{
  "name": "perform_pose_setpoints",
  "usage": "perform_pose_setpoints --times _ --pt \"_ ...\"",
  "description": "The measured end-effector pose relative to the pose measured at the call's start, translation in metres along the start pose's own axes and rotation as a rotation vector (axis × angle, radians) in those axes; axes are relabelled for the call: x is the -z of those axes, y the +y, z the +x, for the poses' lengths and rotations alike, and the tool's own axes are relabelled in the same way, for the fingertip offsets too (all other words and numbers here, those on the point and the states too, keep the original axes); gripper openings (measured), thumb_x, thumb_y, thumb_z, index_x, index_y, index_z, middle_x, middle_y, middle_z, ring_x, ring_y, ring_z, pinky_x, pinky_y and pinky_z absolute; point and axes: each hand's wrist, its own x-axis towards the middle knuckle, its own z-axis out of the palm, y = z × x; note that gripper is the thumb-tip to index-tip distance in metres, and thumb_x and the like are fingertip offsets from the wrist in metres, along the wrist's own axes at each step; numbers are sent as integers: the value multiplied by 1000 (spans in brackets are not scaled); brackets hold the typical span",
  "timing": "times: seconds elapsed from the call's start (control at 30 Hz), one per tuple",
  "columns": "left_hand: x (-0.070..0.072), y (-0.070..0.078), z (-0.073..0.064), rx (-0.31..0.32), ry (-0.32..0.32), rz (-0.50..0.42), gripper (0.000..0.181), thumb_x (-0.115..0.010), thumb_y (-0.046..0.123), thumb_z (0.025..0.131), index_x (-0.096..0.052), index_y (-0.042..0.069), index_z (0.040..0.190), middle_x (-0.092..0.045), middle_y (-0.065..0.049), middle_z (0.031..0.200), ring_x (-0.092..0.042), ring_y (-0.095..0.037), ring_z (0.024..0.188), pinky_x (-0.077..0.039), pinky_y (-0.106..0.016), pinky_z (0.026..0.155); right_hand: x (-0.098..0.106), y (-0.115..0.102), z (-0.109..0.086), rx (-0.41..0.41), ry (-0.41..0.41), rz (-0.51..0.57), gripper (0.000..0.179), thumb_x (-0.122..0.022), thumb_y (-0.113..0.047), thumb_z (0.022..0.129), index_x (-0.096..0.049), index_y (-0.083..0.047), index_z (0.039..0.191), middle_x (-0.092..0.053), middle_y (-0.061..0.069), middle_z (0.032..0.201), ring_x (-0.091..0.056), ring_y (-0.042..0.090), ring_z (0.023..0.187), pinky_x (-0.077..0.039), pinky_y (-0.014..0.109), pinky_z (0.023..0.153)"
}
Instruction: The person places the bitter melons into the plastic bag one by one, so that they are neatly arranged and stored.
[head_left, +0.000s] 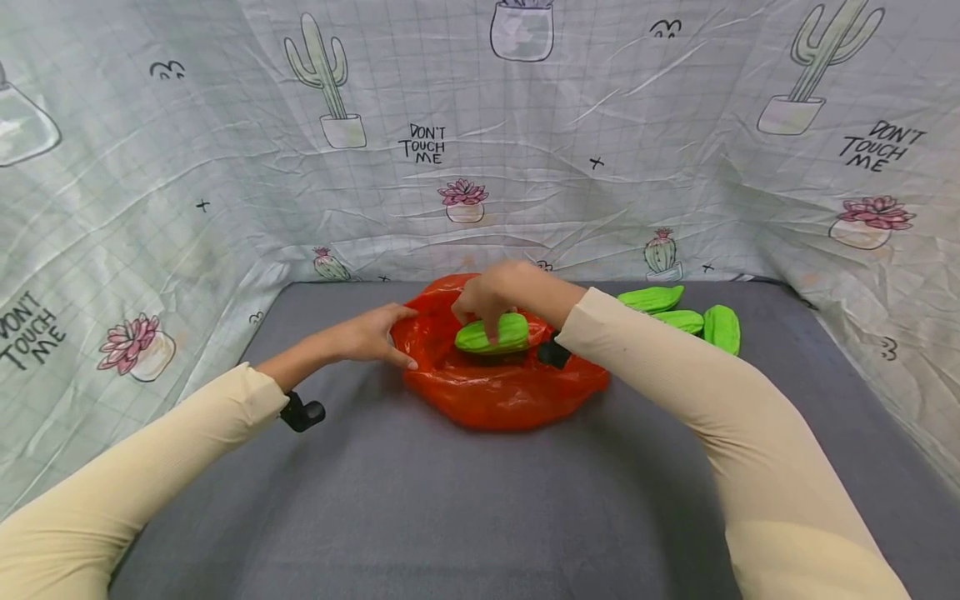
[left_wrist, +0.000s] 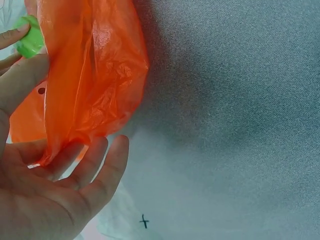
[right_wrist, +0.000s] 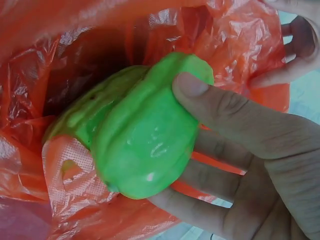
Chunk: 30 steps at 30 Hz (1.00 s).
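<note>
An orange-red plastic bag (head_left: pixel 506 402) lies with its mouth spread wide on the dark cloth. My left hand (head_left: pixel 371 335) holds the bag's left rim, thumb on one side and fingers on the other. Over the bag's mouth, my right hand (head_left: pixel 501 290) grips a bright green ribbed gourd-like vegetable (right_wrist: pixel 150 132), with the thumb on top and the fingers underneath. Beneath it in the right wrist view, a second green vegetable (right_wrist: pixel 92 107) sits inside the bag, partly hidden by the held one and a fold of plastic.
Several more green vegetables (head_left: pixel 722 329) lie to the right of the bag, partly behind my right forearm. A grey cloth surface (head_left: pixel 420 500) spreads in front. White sheets (head_left: pixel 570 183) printed with cacti stand around the back and sides.
</note>
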Motion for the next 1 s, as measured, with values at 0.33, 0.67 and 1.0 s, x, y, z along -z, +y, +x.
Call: perform_pose_setpoints --times 0.33,0.67,1.0 --pt "-1 0 3 -33 -8 -4 92 -85 25 82 -36 -12 150 -43 -28 147 -47 -40 130 -42 -53 109 5 -5 8 -22 -6 23 56 -77 -33 91 -51 -14 137 -55 5 132 -68 25 92 -60 35 80" --pt "0 2 6 -26 -18 -35 84 -83 19 85 -37 -6 151 -44 -25 147 -45 -38 130 -44 -54 108 4 -14 17 42 22 106 69 -77 -34 91 -44 -17 148 -50 5 142 -67 18 101 -60 32 81" --pt "-1 0 7 -33 -13 -20 84 -84 14 82 -38 -9 150 -47 -26 142 -48 -39 125 -47 -52 104 -10 -3 14 134 28 -7 62 -78 -42 89 -49 -19 139 -63 3 113 -57 17 100 -52 31 85"
